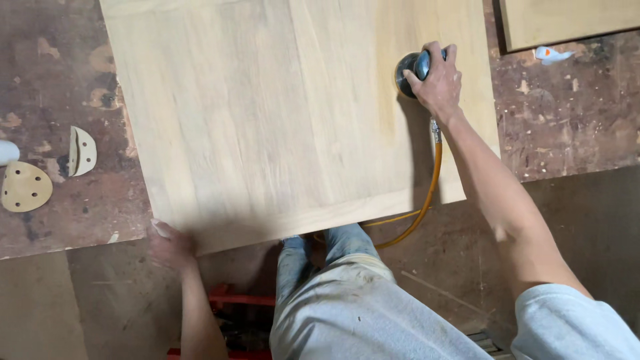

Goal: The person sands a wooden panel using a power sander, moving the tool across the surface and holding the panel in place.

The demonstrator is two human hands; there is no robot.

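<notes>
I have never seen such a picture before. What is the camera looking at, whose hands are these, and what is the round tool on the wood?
There is one picture, taken by a camera worn on a person's head, looking down at their own hands and legs. A large pale wooden panel lies on a worn, stained workbench. The right hand grips a round hand sander pressed on the panel; an orange hose runs from it down past the panel's edge. The left hand rests at the panel's near corner. On the bench to the left lie round sanding discs, one folded in half. Another wooden board shows at the top right.
</notes>
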